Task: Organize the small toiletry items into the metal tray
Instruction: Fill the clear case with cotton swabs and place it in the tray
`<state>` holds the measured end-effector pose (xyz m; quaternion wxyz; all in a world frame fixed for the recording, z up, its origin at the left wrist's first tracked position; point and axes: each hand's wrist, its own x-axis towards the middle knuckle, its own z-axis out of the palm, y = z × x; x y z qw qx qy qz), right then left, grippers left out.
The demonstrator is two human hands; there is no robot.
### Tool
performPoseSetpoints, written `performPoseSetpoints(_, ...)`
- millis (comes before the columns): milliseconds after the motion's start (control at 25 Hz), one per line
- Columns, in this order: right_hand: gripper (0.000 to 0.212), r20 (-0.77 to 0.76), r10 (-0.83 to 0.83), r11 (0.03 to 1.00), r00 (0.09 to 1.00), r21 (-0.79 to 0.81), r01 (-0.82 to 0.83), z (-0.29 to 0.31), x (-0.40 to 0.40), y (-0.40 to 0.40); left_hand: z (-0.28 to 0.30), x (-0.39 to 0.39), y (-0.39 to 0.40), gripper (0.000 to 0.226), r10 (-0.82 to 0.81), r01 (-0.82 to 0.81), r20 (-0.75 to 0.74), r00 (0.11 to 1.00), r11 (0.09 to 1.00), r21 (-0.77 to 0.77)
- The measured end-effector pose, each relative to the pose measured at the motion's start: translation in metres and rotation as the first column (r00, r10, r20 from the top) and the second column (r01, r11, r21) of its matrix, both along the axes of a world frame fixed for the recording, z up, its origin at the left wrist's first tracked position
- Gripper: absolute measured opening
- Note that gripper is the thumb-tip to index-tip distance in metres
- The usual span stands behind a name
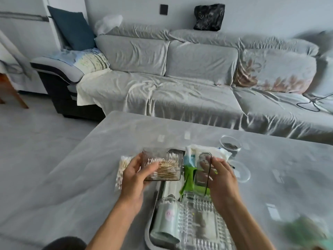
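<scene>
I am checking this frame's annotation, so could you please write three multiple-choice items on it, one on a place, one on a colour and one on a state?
1. Where does the loose bundle of cotton swabs lie?
A. left of the left hand
B. on the sofa
C. in the metal tray

2. What colour is the upright cushion at the sofa's end?
A. red
B. dark blue
C. yellow

3. What is the left hand doing?
A. lying flat
B. pointing
C. holding the clear swab box

Answers: 1 A, it lies on the table beside that hand; 2 B, it shows dark blue; 3 C, fingers grip the box.
</scene>
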<state>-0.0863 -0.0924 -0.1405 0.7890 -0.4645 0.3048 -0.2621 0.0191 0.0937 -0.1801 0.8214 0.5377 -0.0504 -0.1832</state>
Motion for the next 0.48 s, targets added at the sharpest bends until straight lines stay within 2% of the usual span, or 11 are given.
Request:
performPoseSetpoints(120, 0.025, -0.042, 0.002, 0.973, 0.999, 0.231, 0.007, -0.013, -0.02, -0.008, -0.006, -0.028, 0.003, 0.059, -0.134, 0.13, -0.06, 0.989, 0.989, -0.066)
performPoseSetpoints(240, 0.037, -0.005, 0.046, 0.9, 0.999, 0.434, -0.04, -0.02, -0.038, -0.007, -0.002, -0.044, 0.004, 0.049, -0.241, 0.226, -0.079, 0.967, 0.961, -0.16)
performPoseSetpoints(360, 0.026, 0.098, 0.125, 0.851, 0.987, 0.502, -0.158, -0.023, -0.045, 0.001, -0.004, -0.052, 0.006, 0.053, -0.302, 0.286, -0.084, 0.95, 0.944, -0.164)
performPoseSetpoints(480, 0.03, 0.058, 0.254, 0.876, 0.965, 0.408, -0.255, -0.025, -0.044, 0.01, -0.009, -0.059, 0.005, 0.063, -0.383, 0.368, -0.086, 0.92, 0.918, -0.148)
